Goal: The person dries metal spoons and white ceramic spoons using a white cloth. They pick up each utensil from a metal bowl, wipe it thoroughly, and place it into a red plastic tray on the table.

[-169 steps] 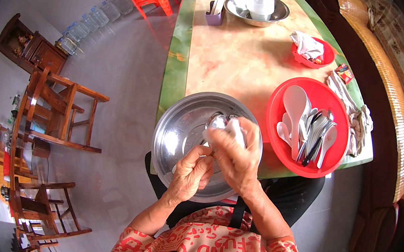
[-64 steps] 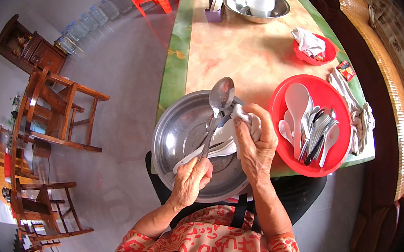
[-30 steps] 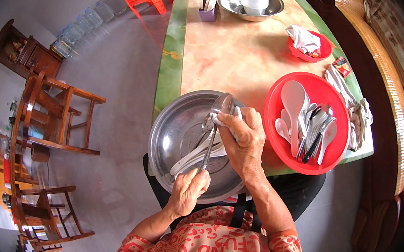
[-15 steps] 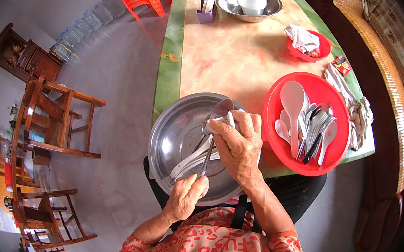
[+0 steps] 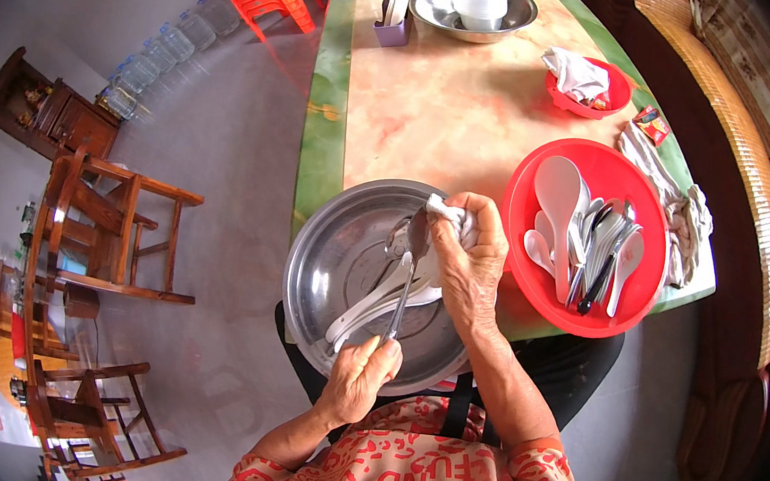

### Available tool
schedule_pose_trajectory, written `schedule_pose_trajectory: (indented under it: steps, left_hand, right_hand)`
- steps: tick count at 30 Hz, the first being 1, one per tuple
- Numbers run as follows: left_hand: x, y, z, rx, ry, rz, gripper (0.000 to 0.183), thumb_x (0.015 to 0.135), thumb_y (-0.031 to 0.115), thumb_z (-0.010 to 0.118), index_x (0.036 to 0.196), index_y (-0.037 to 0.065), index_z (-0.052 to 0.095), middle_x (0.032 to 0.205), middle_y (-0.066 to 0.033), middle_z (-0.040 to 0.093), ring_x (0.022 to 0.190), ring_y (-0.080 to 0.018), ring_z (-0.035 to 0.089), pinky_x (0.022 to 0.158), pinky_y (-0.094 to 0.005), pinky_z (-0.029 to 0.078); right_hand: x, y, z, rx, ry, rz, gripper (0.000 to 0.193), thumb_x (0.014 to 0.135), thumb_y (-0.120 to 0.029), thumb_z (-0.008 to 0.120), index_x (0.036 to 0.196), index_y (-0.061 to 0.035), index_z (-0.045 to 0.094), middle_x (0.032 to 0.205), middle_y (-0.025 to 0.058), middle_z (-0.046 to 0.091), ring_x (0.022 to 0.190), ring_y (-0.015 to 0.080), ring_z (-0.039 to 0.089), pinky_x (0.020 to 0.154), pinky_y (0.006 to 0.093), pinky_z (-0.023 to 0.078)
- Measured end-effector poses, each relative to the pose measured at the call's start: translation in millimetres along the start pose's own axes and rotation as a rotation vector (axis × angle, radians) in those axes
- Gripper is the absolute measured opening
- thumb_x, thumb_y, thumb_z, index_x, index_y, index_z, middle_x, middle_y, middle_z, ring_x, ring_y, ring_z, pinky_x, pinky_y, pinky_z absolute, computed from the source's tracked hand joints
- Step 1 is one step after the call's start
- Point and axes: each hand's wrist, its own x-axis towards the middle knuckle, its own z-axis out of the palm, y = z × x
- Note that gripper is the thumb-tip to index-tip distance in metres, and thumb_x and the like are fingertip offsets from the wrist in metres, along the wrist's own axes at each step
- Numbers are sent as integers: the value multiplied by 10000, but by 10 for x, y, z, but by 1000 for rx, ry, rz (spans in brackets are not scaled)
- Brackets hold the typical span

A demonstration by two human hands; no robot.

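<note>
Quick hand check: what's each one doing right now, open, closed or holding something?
Left hand: closed, holding a metal spoon by its handle.
Right hand: closed, holding a white cloth.

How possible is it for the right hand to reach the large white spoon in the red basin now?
Probably yes: the red basin is open on top, just beside the right hand, and nothing covers the large white spoon. However, the white cloth it grips might be in the way.

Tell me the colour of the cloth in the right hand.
White: the cloth bunched in the right hand shows best in the head view.
</note>
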Motion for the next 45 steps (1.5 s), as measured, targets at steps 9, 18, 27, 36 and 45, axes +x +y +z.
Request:
schedule_pose_trajectory:
  steps: [9,18,27,36,45]
  left_hand:
    - [93,-15,-7,-32,74,-77,365,985,269,385,726,25,466,575,-1,421,518,-87,380,487,-248,323]
    - [134,6,-57,-19,60,-69,420,965,372,396,744,31,505,580,10,440,531,-76,399,492,-248,345]
    - [754,186,-521,-66,146,65,401,937,378,467,772,32,586,546,52,396,491,-28,363,444,-210,280]
    - [985,350,-478,-263,278,21,340,894,314,591,754,5,600,501,63,386,413,-14,322,379,-187,233]
    - [949,260,-481,-244,367,7,331,894,299,587,753,1,605,507,48,412,424,-25,355,387,-184,266]
  right_hand:
    - [-338,-141,39,131,-257,262,165,785,-72,651,814,-44,491,676,-23,494,607,40,437,529,219,382]
    - [-398,-253,11,482,-409,568,294,786,-32,644,932,-104,399,736,16,544,625,61,524,481,200,409]
    - [-233,-384,-129,403,-731,663,360,766,-42,683,1036,-67,445,856,61,598,778,124,607,640,235,473]
    - [-331,-335,-224,248,-838,752,298,784,-88,694,991,-11,494,828,102,655,717,132,618,634,254,484]
    - [-378,-421,-171,146,-791,728,258,760,-36,674,952,-14,503,758,65,625,663,105,590,590,246,460]
